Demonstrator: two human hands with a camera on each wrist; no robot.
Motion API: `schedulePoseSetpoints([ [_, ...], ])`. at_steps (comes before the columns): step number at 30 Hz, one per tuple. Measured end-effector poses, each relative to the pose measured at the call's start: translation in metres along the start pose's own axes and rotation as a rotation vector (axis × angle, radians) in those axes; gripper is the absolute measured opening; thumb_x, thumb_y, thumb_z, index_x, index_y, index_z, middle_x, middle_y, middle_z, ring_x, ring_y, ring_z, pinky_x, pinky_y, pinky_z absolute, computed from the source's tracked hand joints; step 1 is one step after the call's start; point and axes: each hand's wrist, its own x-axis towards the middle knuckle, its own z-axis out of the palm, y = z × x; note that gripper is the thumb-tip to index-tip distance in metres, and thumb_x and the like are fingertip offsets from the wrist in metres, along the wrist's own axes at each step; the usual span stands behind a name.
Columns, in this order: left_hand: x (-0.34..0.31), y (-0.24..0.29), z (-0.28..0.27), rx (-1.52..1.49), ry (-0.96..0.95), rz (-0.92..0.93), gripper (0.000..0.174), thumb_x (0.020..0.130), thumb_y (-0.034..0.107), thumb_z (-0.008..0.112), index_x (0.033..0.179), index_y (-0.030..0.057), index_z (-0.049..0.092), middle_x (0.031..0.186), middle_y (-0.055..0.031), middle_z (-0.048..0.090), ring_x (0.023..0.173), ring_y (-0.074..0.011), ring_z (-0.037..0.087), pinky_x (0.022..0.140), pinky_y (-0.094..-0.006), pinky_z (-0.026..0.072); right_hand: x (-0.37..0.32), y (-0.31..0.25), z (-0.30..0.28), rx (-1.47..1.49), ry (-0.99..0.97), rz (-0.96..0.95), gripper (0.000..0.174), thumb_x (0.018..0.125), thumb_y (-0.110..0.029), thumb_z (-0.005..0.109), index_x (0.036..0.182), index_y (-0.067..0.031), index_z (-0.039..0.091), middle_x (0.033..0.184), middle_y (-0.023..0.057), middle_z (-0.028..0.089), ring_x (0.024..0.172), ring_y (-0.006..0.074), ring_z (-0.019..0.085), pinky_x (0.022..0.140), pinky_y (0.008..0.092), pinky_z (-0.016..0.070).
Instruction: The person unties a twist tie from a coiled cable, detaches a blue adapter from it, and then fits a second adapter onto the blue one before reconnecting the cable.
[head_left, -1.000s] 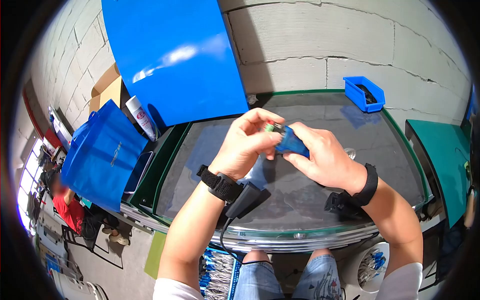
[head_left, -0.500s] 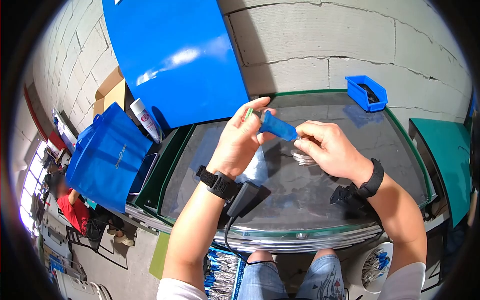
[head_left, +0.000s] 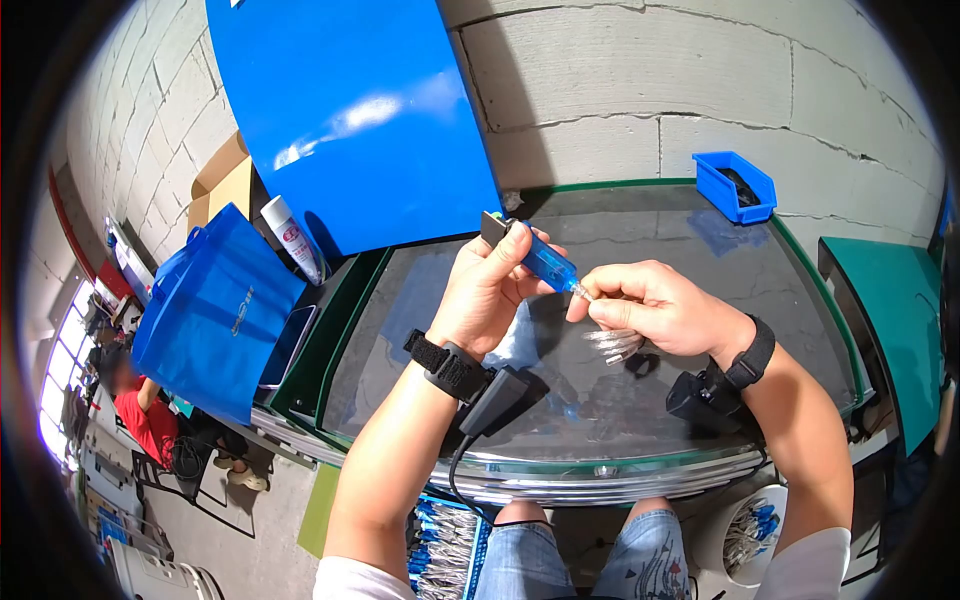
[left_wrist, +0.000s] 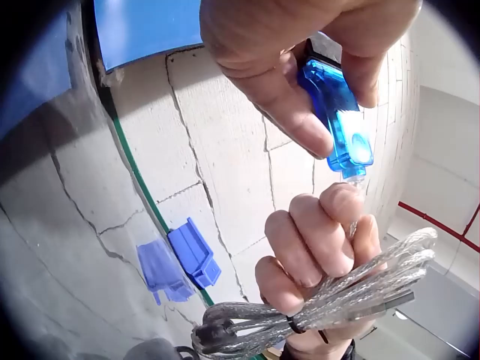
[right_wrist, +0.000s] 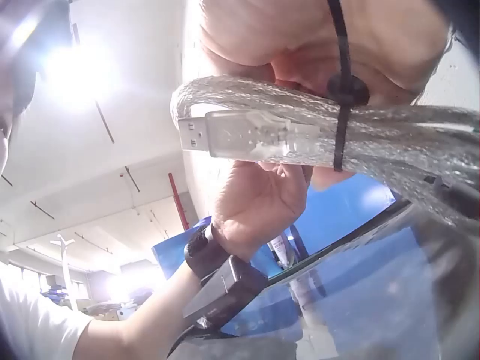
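Note:
Between thumb and fingers, my left hand (head_left: 475, 295) grips a translucent blue plastic connector housing (head_left: 550, 264). A dark end piece (head_left: 492, 228) sticks out past the thumb. My right hand (head_left: 670, 310) pinches the clear cable right where it leaves the housing's narrow end, fingers curled in the left wrist view. Under that hand hangs the coiled silvery braided cable (left_wrist: 375, 277), bound with a black tie (right_wrist: 343, 90). A clear-bodied USB plug (right_wrist: 232, 135) lies along the coil in the right wrist view. Both hands are above the dark tabletop.
A glossy blue panel (head_left: 350, 120) leans at the back left, beside a spray can (head_left: 290, 235) and a blue bag (head_left: 215, 310). At the back right corner stands a blue bin (head_left: 735, 188). Below the table are a basket of cables (head_left: 445, 550) and a white bucket (head_left: 718, 550).
The right hand has shifted from the blue housing down to the cable at its narrow end. The left hand now grips the housing, which has tilted more steeply. The coiled cable has come into view.

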Motion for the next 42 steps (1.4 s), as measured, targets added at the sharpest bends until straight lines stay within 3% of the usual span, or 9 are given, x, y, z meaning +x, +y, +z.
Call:
schedulePoseSetpoints([
  [12,0.001,-0.004,-0.007,-0.119,-0.201,0.04,0.04,0.089,0.038,0.055,0.11,0.0033,0.054,0.098,-0.01,0.063,0.091,-0.021,0.062,0.082,-0.0328,0.0491,0.002,0.006,0.006,-0.093,0.027,-0.115,0.015,0.089,-0.013,0.052,0.092,0.0007,0.058,0.076,0.0006,0.056,0.07,0.0056,0.048,0.064,0.0231,0.0415],
  [15,0.0,-0.002,-0.002,-0.097,-0.152,0.036,0.041,0.09,0.039,0.053,0.113,0.004,0.053,0.1,-0.0095,0.062,0.089,-0.0206,0.062,0.082,-0.0327,0.0485,0.003,0.009,0.01,-0.072,0.103,-0.133,0.014,0.087,-0.012,0.054,0.088,0.0015,0.058,0.075,0.0016,0.058,0.068,0.0058,0.049,0.062,0.0259,0.0421],
  [19,-0.003,0.002,0.01,-0.116,-0.03,0.014,0.039,0.087,0.032,0.059,0.114,0.0049,0.053,0.101,-0.0088,0.062,0.089,-0.0201,0.062,0.082,-0.0323,0.0483,0.007,0.018,0.012,-0.303,0.306,-0.22,0.009,0.082,-0.009,0.057,0.083,-0.0001,0.059,0.071,0.0059,0.057,0.06,0.0154,0.051,0.059,0.0306,0.0419],
  [22,-0.001,-0.003,0.004,0.002,-0.12,-0.011,0.04,0.079,0.012,0.069,0.115,0.0044,0.052,0.102,-0.0111,0.062,0.096,-0.0202,0.061,0.085,-0.0358,0.0488,0.008,0.02,0.011,-0.538,0.439,-0.346,0.007,0.08,-0.009,0.059,0.081,-0.0013,0.06,0.069,0.0094,0.054,0.059,0.0229,0.051,0.058,0.0334,0.042],
  [26,0.0,-0.001,0.007,-0.065,-0.086,0.037,0.039,0.083,0.015,0.065,0.117,0.0055,0.049,0.111,-0.0125,0.06,0.098,-0.0209,0.061,0.083,-0.0321,0.0502,0.007,0.016,0.006,-0.554,0.454,-0.333,0.013,0.082,-0.013,0.057,0.083,-0.0016,0.061,0.07,0.0109,0.056,0.061,0.0266,0.054,0.059,0.0362,0.0436],
  [29,0.001,0.002,0.004,-0.07,0.006,0.102,0.041,0.084,0.016,0.063,0.119,0.0057,0.045,0.11,-0.0125,0.06,0.099,-0.0216,0.061,0.082,-0.0327,0.0513,0.003,0.015,-0.005,-0.519,0.369,-0.156,0.019,0.085,-0.017,0.054,0.09,-0.0014,0.063,0.074,0.0121,0.061,0.064,0.0252,0.057,0.061,0.0337,0.045],
  [30,0.003,0.001,0.0,-0.101,0.021,0.106,0.043,0.085,0.016,0.063,0.122,0.006,0.043,0.111,-0.0119,0.06,0.099,-0.0218,0.061,0.082,-0.0331,0.0512,0.0,0.008,-0.008,-0.454,0.281,0.003,0.024,0.088,-0.019,0.052,0.097,-0.0015,0.064,0.075,0.011,0.063,0.067,0.0192,0.06,0.063,0.0301,0.0456],
  [34,0.001,0.003,0.002,-0.137,0.025,0.143,0.043,0.085,0.017,0.063,0.122,0.006,0.042,0.111,-0.0109,0.059,0.1,-0.0217,0.06,0.085,-0.0341,0.0497,0.002,0.023,-0.017,-0.176,0.103,0.074,0.028,0.092,-0.023,0.05,0.102,-0.0001,0.062,0.08,0.0026,0.063,0.072,0.0096,0.055,0.066,0.0263,0.0448],
  [42,0.004,-0.001,-0.005,-0.186,0.026,0.168,0.043,0.085,0.016,0.063,0.122,0.0069,0.043,0.118,-0.0119,0.056,0.106,-0.0217,0.055,0.09,-0.0365,0.0447,0.005,0.022,-0.009,0.063,0.113,0.109,0.025,0.091,-0.017,0.051,0.108,0.0005,0.058,0.08,-0.0002,0.059,0.071,0.007,0.051,0.066,0.0244,0.0436],
])
